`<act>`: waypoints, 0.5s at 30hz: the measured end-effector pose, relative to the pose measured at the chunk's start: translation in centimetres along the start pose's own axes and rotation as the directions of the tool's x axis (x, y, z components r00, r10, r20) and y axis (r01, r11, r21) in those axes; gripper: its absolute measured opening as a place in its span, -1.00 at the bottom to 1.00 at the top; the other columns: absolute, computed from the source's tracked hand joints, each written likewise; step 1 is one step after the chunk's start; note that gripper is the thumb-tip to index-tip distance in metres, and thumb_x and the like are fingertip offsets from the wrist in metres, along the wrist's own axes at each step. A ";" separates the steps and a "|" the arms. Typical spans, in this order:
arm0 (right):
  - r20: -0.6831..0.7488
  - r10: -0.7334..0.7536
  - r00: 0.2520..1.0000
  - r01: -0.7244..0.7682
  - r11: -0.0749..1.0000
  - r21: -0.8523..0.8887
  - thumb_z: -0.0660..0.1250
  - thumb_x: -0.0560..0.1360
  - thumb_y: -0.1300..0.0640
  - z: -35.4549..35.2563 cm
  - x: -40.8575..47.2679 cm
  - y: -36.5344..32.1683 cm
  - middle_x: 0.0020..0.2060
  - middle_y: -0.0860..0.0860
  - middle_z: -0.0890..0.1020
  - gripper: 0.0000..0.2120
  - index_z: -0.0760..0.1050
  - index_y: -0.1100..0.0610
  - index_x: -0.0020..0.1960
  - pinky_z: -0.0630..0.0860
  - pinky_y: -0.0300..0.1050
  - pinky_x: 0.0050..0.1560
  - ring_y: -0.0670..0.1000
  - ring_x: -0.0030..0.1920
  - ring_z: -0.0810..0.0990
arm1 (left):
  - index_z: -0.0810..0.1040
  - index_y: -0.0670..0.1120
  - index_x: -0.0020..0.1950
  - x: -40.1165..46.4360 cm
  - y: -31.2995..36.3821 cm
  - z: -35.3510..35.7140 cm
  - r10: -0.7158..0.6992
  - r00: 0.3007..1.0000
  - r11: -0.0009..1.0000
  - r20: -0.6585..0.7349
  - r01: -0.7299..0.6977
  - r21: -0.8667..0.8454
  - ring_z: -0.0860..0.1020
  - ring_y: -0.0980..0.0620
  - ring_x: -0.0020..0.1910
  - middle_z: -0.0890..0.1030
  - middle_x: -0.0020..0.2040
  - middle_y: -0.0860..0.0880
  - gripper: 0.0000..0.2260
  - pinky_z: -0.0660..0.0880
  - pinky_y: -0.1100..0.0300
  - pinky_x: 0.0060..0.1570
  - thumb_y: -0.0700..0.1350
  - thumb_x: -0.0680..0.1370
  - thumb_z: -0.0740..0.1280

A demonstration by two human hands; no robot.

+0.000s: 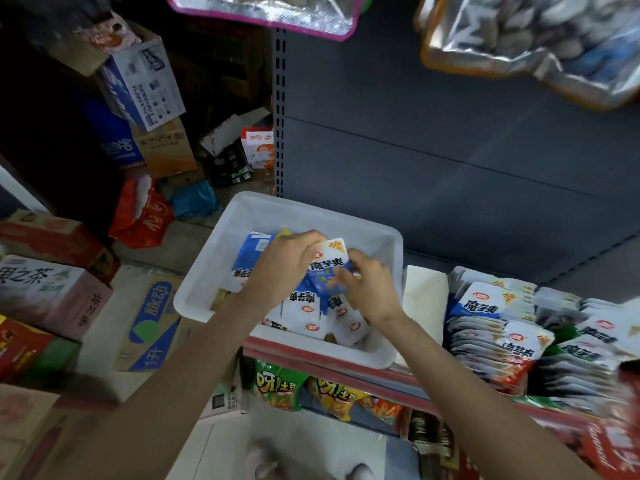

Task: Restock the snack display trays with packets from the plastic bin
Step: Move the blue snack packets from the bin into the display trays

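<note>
A small blue-and-white foil snack packet (pixel 329 268) is pinched by both the left hand (pixel 284 268) and the right hand (pixel 370 289) inside the white plastic bin (pixel 394 244) and should be lifted flat, label up, toward the stacked display tray (pixel 491 327).

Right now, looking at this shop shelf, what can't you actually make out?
- Head view: how many packets the white plastic bin holds; both hands cover its middle.
- Left hand and right hand: fingertips hidden among the blue-and-white packets.
- Display tray packets: the far right rows are blurred and cut off by the edge.
- Hanging bags at the top: blurred, contents unclear.
</note>
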State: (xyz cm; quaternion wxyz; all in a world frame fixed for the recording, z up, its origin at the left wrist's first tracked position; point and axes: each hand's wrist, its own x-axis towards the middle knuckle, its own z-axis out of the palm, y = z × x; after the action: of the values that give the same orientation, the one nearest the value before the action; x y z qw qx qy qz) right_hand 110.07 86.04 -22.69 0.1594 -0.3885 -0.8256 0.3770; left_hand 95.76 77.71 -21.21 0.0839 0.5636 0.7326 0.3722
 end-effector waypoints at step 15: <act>-0.357 0.067 0.932 0.027 0.968 0.251 0.36 0.49 0.27 -16.8 -6.4 9.1 -0.15 0.17 0.61 -0.89 0.57 0.08 -0.11 0.51 -0.30 -0.22 -0.07 -0.20 0.55 | 0.54 -0.27 -0.09 4.1 14.5 11.5 0.017 0.989 0.923 0.150 0.042 -0.381 0.63 -0.08 -0.14 0.66 -0.14 -0.13 -0.93 0.52 0.11 -0.06 -0.26 0.50 0.36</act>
State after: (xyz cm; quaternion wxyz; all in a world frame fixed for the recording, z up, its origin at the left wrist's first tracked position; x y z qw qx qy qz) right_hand 128.28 93.30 -18.08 0.3531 -0.4362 -0.7234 0.4022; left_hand 111.63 87.77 -18.91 0.2497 0.5582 0.6408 0.4642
